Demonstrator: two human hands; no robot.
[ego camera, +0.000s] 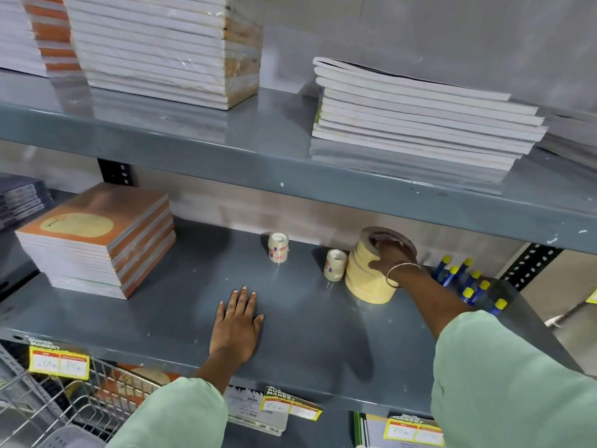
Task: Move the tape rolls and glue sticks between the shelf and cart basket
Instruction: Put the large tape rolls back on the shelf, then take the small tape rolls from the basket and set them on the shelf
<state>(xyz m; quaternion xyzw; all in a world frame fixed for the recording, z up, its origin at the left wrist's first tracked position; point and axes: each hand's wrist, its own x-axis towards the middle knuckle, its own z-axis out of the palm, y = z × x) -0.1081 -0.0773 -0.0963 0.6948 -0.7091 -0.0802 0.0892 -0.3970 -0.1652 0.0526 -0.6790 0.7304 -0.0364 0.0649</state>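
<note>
On the grey middle shelf (307, 334) stands a stack of cream masking tape rolls (365, 276). My right hand (389, 253) is shut on the top of that stack, fingers inside the core and thumb on the outside. Two small stacks of clear tape rolls stand to its left, one (335, 265) touching the big stack and one (278, 247) farther left. Several blue glue sticks with yellow caps (468, 282) lie behind my right forearm, partly hidden. My left hand (237, 324) rests flat and open on the shelf. The wire cart basket (64, 412) is at the bottom left.
A pile of orange-covered notebooks (97, 240) sits on the left of the middle shelf. White notebook stacks (420, 114) fill the upper shelf overhead. Yellow price tags (58, 363) hang from the shelf's front edge. A slotted black upright (526, 266) stands at the right.
</note>
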